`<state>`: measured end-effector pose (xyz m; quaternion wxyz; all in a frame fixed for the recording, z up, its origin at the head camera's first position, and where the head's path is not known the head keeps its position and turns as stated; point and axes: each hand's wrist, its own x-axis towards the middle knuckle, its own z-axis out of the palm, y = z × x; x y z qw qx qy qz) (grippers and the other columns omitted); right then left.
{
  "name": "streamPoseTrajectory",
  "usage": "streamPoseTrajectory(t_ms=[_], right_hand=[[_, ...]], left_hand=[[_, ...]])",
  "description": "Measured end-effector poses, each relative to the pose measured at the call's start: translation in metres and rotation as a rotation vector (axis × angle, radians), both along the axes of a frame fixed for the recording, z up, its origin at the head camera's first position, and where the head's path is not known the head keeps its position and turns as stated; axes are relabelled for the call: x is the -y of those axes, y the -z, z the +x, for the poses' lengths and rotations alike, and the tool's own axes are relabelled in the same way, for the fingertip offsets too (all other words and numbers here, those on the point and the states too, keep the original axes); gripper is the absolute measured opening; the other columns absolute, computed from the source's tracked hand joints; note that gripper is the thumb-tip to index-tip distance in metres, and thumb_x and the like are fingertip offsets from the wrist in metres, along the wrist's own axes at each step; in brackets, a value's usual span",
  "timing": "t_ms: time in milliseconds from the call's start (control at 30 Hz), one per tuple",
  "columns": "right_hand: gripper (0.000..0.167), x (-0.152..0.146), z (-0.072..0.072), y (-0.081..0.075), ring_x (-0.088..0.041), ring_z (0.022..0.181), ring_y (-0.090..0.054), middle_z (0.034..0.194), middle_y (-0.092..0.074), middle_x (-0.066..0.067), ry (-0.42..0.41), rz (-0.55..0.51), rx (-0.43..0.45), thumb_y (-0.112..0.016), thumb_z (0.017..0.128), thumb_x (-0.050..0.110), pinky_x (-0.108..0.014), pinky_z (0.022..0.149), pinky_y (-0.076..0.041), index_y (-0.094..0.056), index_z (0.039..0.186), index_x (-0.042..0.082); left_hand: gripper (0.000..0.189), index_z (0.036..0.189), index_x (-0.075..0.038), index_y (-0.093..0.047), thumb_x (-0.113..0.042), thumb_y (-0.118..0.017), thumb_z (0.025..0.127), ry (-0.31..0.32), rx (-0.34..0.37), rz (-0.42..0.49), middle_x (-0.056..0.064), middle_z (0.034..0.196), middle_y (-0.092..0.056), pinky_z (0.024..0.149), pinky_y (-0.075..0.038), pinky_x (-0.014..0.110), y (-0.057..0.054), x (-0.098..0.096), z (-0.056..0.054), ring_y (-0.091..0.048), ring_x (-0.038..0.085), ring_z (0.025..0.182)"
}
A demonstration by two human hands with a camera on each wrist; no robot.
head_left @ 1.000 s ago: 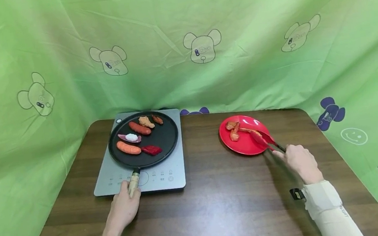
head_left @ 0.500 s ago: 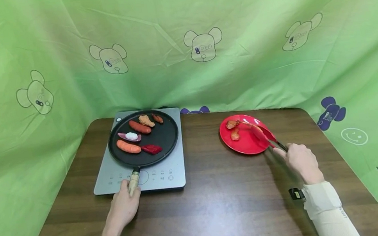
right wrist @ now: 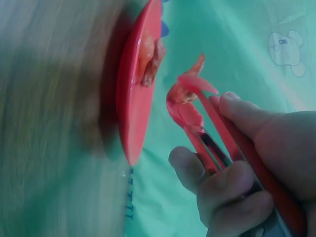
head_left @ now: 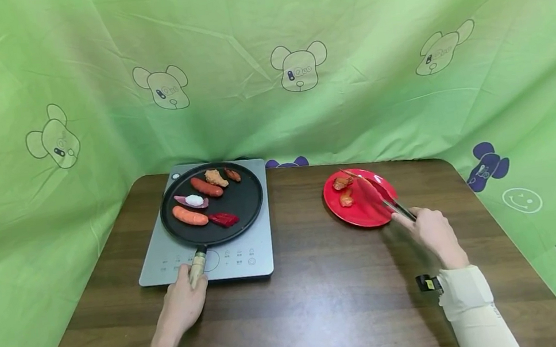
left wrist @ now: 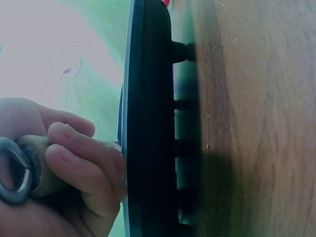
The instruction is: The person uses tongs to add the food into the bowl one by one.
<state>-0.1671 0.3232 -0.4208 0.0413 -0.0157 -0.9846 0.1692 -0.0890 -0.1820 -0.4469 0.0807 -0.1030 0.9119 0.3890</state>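
Observation:
My left hand grips the wooden handle of a round black frying pan, which sits on a grey induction cooktop. In the pan lie an orange sausage, a red sausage, a dark red meat piece and several other food pieces. My right hand holds red-tipped tongs. Between the tong tips is a browned piece of food, raised off the red plate. Two browned food pieces remain on the plate.
Both the cooktop and the plate stand on a brown wooden table. A green curtain with bear-head prints hangs behind and along the sides. The plate is to the right of the cooktop, with tabletop between them.
My right hand has moved a little to the left, and the tongs have lifted the food piece from the plate. The left hand and pan have stayed in place.

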Motion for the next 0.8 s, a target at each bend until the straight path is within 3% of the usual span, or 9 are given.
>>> streamPoseTrajectory(t_ms=[367,633,800], right_hand=[[0.055,0.014,-0.004,-0.004,-0.034,0.066,-0.053,0.068,-0.055,-0.009,-0.039,-0.049,-0.025,-0.052,0.093,0.049,-0.052,0.065,-0.042,-0.064,0.106,-0.003],[0.046,0.027,-0.004,-0.008,-0.026,0.061,-0.050,0.059,-0.050,0.000,-0.073,-0.089,-0.026,-0.054,0.092,0.050,-0.039,0.058,-0.039,-0.061,0.085,0.006],[0.043,0.038,-0.005,-0.011,-0.023,0.060,-0.051,0.061,-0.054,0.001,-0.097,-0.120,-0.032,-0.056,0.091,0.049,-0.036,0.059,-0.038,-0.061,0.083,0.007]], left_hand=[[0.041,0.126,-0.002,-0.034,-0.027,-0.046,0.096,0.004,-0.005,-0.004,0.011,0.072,-0.049,0.045,-0.037,0.034,0.001,0.000,0.000,-0.047,0.020,0.053],[0.041,0.126,-0.001,-0.037,-0.027,-0.046,0.095,0.002,-0.030,-0.027,0.011,0.072,-0.051,0.045,-0.036,0.035,-0.001,-0.001,-0.001,-0.048,0.021,0.054],[0.041,0.126,-0.001,-0.036,-0.027,-0.045,0.095,0.000,-0.020,-0.030,0.011,0.072,-0.050,0.046,-0.037,0.034,-0.002,-0.001,-0.001,-0.048,0.021,0.055]])
